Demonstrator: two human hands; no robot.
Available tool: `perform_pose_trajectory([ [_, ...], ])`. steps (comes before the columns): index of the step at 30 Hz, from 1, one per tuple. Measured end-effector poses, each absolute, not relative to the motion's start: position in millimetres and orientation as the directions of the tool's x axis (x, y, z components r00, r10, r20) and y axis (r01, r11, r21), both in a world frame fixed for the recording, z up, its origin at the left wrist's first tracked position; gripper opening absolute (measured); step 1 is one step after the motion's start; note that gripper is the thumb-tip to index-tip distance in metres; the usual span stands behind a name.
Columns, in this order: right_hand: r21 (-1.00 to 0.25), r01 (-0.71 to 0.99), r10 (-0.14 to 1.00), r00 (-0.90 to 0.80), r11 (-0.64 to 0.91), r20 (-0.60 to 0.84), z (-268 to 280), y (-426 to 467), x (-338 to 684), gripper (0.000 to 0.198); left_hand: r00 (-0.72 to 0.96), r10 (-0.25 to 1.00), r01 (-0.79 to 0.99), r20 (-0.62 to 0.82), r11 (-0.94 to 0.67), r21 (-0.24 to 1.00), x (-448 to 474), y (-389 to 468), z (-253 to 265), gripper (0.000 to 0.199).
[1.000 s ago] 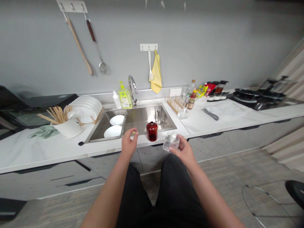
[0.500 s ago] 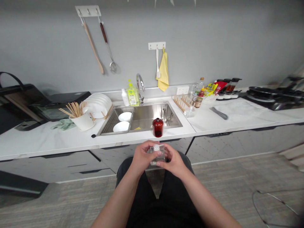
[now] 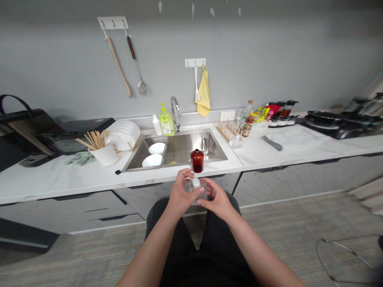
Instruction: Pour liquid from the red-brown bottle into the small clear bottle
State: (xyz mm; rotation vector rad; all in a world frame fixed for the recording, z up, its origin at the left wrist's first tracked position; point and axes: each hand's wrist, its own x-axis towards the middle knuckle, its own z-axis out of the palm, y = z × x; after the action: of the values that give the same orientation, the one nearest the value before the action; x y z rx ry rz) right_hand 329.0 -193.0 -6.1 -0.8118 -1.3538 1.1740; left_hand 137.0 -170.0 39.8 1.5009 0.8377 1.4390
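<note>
Between my two hands, over my lap and just in front of the counter edge, is a clear square-sided bottle (image 3: 203, 193) with a rounded white top (image 3: 196, 183). My left hand (image 3: 182, 194) is closed round its left side, thumb in front, with the index finger lifted beside the top. On the other side, my right hand (image 3: 219, 199) grips the bottle with fingers behind and thumb in front. An amber-red bottle (image 3: 197, 161) with an open neck stands upright on the counter's front edge, just beyond my hands. Nothing touches it.
Behind is a steel sink (image 3: 185, 146) with two white bowls (image 3: 152, 160) on a rack at its left. A chopstick holder (image 3: 104, 154) and plates (image 3: 124, 133) stand left. Green soap (image 3: 166, 122) is beside the faucet (image 3: 176, 113). Tongs (image 3: 271, 143) lie right.
The view has tilted slightly upward. My left index finger has lifted away from the clear bottle's top, and both hands have risen a little with it. The amber-red bottle stays standing.
</note>
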Motion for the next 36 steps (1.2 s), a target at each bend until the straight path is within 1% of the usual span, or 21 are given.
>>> perform_pose_trajectory([
  [1,-0.949,-0.155,0.943,-0.147,0.275,0.297,-6.6,-193.2,328.5,0.083,0.126,0.905,-0.115,0.406,-0.393,0.912,137.0,-170.2,39.0,0.075],
  [3,-0.948,-0.147,0.941,-0.149,0.283,0.304,-7.1,-193.8,327.9,0.083,0.211,0.904,-0.197,0.372,-0.333,0.922,137.0,-171.5,38.4,0.08],
  [5,-0.947,-0.144,0.939,-0.152,0.289,0.309,-7.3,-194.5,328.2,0.082,0.243,0.907,-0.232,0.344,-0.29,0.928,137.0,-173.2,39.2,0.074],
  [7,-0.946,-0.144,0.938,-0.155,0.289,0.31,-7.2,-195.4,328.9,0.084,0.199,0.911,-0.176,0.361,-0.329,0.928,136.8,-174.8,41.1,0.07],
  [9,-0.945,-0.141,0.937,-0.152,0.294,0.314,-6.8,-196.6,329.9,0.085,0.165,0.899,-0.113,0.405,-0.39,0.914,136.0,-176.6,43.8,0.08],
  [11,-0.943,-0.14,0.934,-0.158,0.301,0.321,-5.7,-197.9,330.7,0.085,0.216,0.881,-0.123,0.421,-0.403,0.907,134.7,-179.2,47.0,0.091],
  [12,-0.942,-0.142,0.931,-0.166,0.304,0.325,-4.9,-198.6,331.0,0.083,0.259,0.873,-0.149,0.414,-0.388,0.91,134.1,-180.7,48.7,0.092],
  [14,-0.941,-0.145,0.928,-0.179,0.305,0.328,-3.0,-199.8,331.3,0.082,0.309,0.867,-0.186,0.39,-0.348,0.919,133.7,-183.3,51.9,0.082],
  [16,-0.942,-0.142,0.93,-0.173,0.303,0.325,-1.0,-200.8,330.9,0.084,0.276,0.882,-0.156,0.383,-0.352,0.923,134.6,-184.8,54.4,0.074],
  [17,-0.943,-0.138,0.932,-0.165,0.302,0.323,-0.1,-201.3,330.4,0.085,0.24,0.888,-0.124,0.391,-0.371,0.92,135.2,-185.3,55.3,0.074],
  [19,-0.944,-0.135,0.935,-0.153,0.302,0.321,1.2,-202.3,329.4,0.086,0.209,0.886,-0.08,0.414,-0.406,0.91,135.8,-186.1,56.3,0.08],
  [21,-0.946,-0.138,0.935,-0.163,0.295,0.315,1.6,-203.2,328.6,0.086,0.257,0.873,-0.117,0.413,-0.397,0.911,134.5,-187.3,56.0,0.086],
  [23,-0.947,-0.148,0.935,-0.177,0.285,0.309,0.6,-203.7,328.5,0.085,0.312,0.867,-0.189,0.389,-0.345,0.92,132.0,-188.4,54.5,0.083],
  [25,-0.947,-0.163,0.936,-0.176,0.277,0.304,-1.6,-203.1,329.0,0.085,0.295,0.879,-0.218,0.373,-0.319,0.922,129.8,-187.8,52.2,0.074],
  [28,-0.945,-0.192,0.941,-0.164,0.264,0.297,-4.7,-200.5,330.5,0.083,0.203,0.89,-0.172,0.408,-0.378,0.91,129.6,-183.3,49.4,0.067],
  [31,-0.948,-0.193,0.945,-0.161,0.253,0.285,-4.6,-197.9,332.1,0.083,0.164,0.881,-0.176,0.444,-0.417,0.892,132.4,-178.8,49.2,0.073],
  [34,-0.953,-0.165,0.945,-0.165,0.255,0.282,-0.9,-197.8,333.2,0.084,0.242,0.887,-0.246,0.393,-0.335,0.909,135.5,-178.8,51.0,0.074],
  [36,-0.953,-0.157,0.943,-0.173,0.259,0.285,1.5,-199.9,333.9,0.083,0.281,0.891,-0.249,0.355,-0.29,0.924,137.7,-180.4,52.1,0.072],
])
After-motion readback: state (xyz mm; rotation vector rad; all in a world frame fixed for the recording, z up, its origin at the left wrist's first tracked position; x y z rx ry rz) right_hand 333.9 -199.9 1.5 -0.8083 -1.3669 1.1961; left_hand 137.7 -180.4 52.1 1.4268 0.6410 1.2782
